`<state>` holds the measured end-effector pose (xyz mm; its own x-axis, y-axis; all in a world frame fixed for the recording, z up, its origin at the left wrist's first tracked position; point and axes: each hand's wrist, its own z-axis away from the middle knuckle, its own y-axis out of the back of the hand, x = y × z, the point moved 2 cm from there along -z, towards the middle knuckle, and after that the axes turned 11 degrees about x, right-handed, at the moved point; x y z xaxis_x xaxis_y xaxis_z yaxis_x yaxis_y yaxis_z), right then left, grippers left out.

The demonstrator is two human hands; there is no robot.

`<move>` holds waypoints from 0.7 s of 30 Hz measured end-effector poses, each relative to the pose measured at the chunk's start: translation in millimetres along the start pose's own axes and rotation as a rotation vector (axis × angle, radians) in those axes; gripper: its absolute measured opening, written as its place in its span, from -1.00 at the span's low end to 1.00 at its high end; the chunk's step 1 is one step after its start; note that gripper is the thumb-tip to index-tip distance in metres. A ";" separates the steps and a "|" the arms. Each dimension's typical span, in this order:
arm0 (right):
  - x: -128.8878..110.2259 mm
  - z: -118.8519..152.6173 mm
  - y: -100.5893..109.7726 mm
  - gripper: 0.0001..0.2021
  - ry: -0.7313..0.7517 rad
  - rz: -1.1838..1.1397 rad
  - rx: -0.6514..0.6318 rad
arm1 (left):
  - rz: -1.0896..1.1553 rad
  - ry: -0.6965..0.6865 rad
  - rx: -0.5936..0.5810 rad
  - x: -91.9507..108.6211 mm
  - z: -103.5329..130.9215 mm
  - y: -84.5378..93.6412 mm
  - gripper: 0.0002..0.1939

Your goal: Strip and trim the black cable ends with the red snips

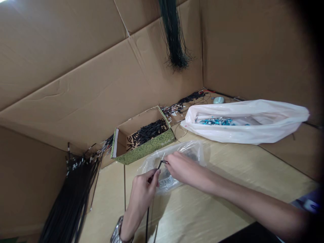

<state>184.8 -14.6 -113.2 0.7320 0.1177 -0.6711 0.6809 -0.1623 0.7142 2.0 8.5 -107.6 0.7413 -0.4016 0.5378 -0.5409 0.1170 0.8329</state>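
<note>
My left hand (pixel 143 190), with a watch on its wrist, pinches a black cable (pixel 147 222) between thumb and fingers. The cable hangs down below the hand, and its end sticks up past the thumb, with a thin pale strand showing at the tip. Close beside that end, my right hand (pixel 178 167) is closed on a small dark piece that meets the cable end; its kind is hidden by the fingers. Beneath both hands lies a clear plastic bag (pixel 194 148) with printed letters and greyish contents.
A green patterned box (pixel 145 148) holds many short black tubes (pixel 153 131). To the right sits a white plastic bag (pixel 268 133) with blue-and-silver pieces. Black cables (pixel 68 199) hang at left; dark thin wires (pixel 176 44) hang against the cardboard wall (pixel 96 77).
</note>
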 end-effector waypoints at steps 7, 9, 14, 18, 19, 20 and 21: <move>3.5 -1.2 -2.5 -0.79 0.033 0.005 0.004 | -0.012 -0.017 -0.004 -0.1 0.5 -0.5 -0.55; 2.5 -0.5 -2.1 -0.79 0.027 0.005 -0.004 | -0.013 -0.021 -0.005 0.0 0.9 -0.7 -0.54; 0.5 -0.9 2.2 -0.83 0.017 -0.001 0.017 | -0.010 -0.029 -0.010 1.1 0.9 0.6 -0.54; 3.1 -1.1 3.0 -0.81 0.035 -0.017 0.021 | 0.000 -0.025 -0.013 2.5 1.1 1.1 -0.54; 4.1 -1.0 2.4 -0.80 0.037 -0.020 0.021 | 0.002 -0.025 -0.014 2.7 1.2 1.0 -0.54; 5.0 -0.9 1.7 -0.80 0.037 -0.022 0.021 | 0.005 -0.024 -0.016 2.9 1.1 0.8 -0.53; 5.8 -0.8 1.0 -0.80 0.037 -0.023 0.021 | 0.008 -0.024 -0.017 2.8 1.0 0.5 -0.52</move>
<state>189.7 -13.3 -116.2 0.7168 0.1574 -0.6793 0.6972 -0.1798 0.6940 3.5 6.6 -105.8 0.7273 -0.4219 0.5413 -0.5397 0.1356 0.8308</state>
